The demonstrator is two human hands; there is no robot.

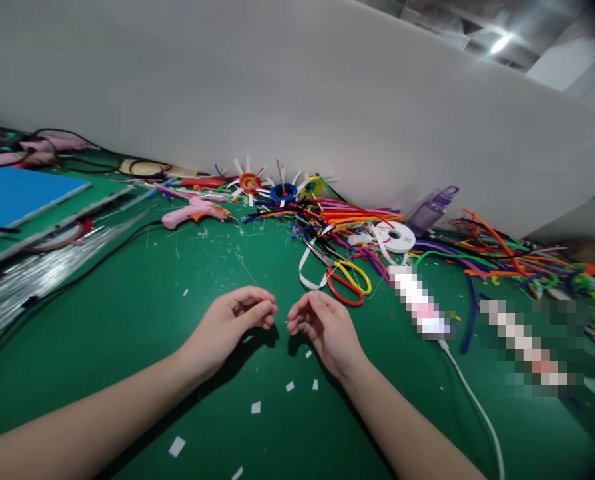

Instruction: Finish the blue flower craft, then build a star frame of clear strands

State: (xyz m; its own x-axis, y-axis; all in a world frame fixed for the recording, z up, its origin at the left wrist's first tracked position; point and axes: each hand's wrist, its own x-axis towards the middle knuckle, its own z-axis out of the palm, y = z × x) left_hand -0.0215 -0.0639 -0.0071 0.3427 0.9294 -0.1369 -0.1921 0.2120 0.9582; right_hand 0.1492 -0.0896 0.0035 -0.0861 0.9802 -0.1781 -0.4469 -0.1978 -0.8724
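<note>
Holding L hand (230,325) and R hand (332,331) just apart over green table (217,420), bringing thumb to fingers w/ each; can't tell if gripping anything. Spotting thin strand (247,270) just beyond L hand, pointing up-left & away from body, w/ long axis on diag. Losing near end at hand's edge; barely making out faint glint (284,323) btwn hands.

Craft workshop: glue gun (194,211), scissors (332,267), pipe cleaners (360,217)
</note>
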